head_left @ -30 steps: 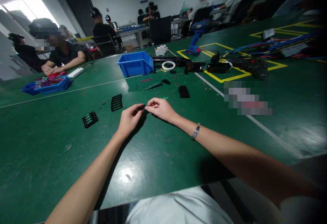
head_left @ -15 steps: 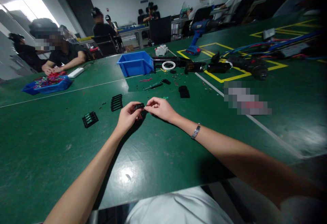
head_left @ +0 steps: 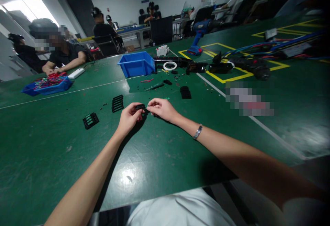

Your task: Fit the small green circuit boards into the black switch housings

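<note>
My left hand (head_left: 131, 116) is closed round a small black plastic part (head_left: 140, 106), held just above the green table (head_left: 154, 157). Close against the part's right end, my right hand (head_left: 162, 110) pinches with thumb and forefinger; whatever lies between those fingertips is too small to make out. To the left lie a black slotted frame (head_left: 118, 103) and a black holder with green strips (head_left: 90, 120). Another black slotted piece (head_left: 185, 92) rests beyond my right hand. A bit of green (head_left: 167, 98) shows just behind that hand.
A blue bin (head_left: 136, 64), a white tape ring (head_left: 170, 66) and a screwdriver (head_left: 154, 87) lie farther back. A blue cordless drill (head_left: 199, 37) stands by wire bundles (head_left: 291, 45). Across the table a person (head_left: 65, 56) works at a blue tray (head_left: 53, 88).
My right fingertips have drawn very slightly to the right, away from the black part. My left hand keeps its hold, and the other things on the table stay where they were.
</note>
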